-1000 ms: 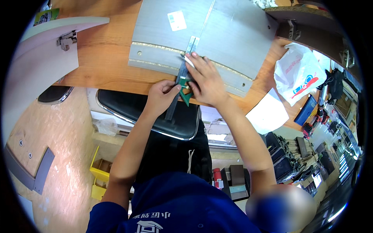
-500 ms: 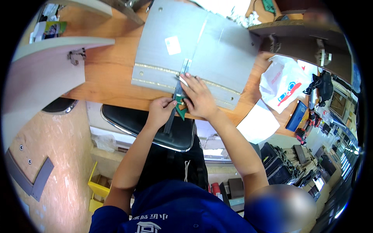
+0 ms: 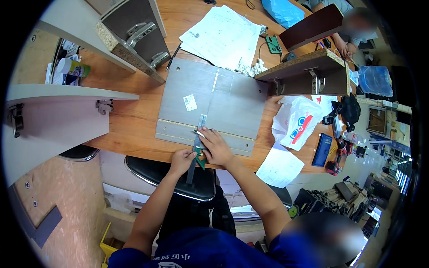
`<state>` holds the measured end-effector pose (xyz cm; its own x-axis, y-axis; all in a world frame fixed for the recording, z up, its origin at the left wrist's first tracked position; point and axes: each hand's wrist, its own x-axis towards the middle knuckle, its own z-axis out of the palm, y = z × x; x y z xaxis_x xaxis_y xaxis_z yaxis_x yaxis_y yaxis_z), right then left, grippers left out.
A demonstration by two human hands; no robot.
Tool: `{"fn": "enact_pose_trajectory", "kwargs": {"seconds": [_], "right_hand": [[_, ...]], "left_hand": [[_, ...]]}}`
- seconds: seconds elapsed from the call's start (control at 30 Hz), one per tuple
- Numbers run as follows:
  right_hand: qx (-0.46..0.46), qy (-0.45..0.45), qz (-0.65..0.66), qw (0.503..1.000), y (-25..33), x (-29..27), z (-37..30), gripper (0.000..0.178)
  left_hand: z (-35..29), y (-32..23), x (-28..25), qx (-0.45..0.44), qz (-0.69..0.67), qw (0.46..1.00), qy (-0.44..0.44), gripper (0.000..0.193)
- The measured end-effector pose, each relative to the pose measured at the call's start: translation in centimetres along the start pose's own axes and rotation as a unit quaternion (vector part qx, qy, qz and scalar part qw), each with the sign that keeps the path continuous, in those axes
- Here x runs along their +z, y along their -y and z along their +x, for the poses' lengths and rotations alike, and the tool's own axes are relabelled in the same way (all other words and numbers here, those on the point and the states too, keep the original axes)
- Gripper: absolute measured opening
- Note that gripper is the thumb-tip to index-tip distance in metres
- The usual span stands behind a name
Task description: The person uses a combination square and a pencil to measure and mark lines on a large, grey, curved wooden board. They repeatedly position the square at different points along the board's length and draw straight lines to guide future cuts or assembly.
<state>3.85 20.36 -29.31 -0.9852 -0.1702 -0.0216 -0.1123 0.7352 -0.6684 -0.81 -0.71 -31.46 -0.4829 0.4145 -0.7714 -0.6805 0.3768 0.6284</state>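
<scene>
A grey flat panel [image 3: 237,100] lies on the wooden table, with a groove along its near side and a white label on top. Over its near edge sits a combination square [image 3: 199,159], its green head at the edge. The steel blade reaches onto the panel and out past the table edge. My left hand [image 3: 181,161] pinches the square by its head and blade. Fingers of my right hand [image 3: 217,147] press down beside the blade, a slim white pen-like thing [image 3: 200,133] poking out from them. Its exact kind is too small to tell.
Brown boards with hinges stand upright at the back left [image 3: 147,40] and right [image 3: 308,78]. A pale board [image 3: 58,116] rises at the left. Papers [image 3: 219,33], a plastic bag [image 3: 292,120] and a blue notebook [image 3: 321,149] lie around. Another person's hand [image 3: 343,47] is at the far right.
My view has tilted up, so more of the table's far side shows and the panel sits lower in the picture. Both hands keep about the same place on the square and panel.
</scene>
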Motion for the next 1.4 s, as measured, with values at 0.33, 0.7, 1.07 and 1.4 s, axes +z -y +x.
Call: {"fn": "enact_pose_trajectory", "kwargs": {"seconds": [0.33,0.7,1.07,1.4], "right_hand": [[-0.018,-0.027,0.001,0.999,-0.1,0.2,-0.2,0.063],[-0.017,-0.019,-0.008,1.000,-0.4,0.3,-0.4,0.063],[-0.018,-0.029,0.006,0.999,-0.1,0.3,-0.2,0.061],[-0.005,-0.031,0.025,0.999,-0.1,0.6,-0.1,0.061]], "left_hand": [[0.7,1.1,-0.4,-0.019,-0.008,1.000,0.014,0.024],[0.5,0.4,-0.2,-0.050,-0.043,0.998,0.010,0.021],[0.9,1.9,-1.0,-0.034,-0.016,0.999,0.021,0.020],[0.2,0.0,-0.9,-0.066,0.008,0.998,-0.005,0.020]]}}
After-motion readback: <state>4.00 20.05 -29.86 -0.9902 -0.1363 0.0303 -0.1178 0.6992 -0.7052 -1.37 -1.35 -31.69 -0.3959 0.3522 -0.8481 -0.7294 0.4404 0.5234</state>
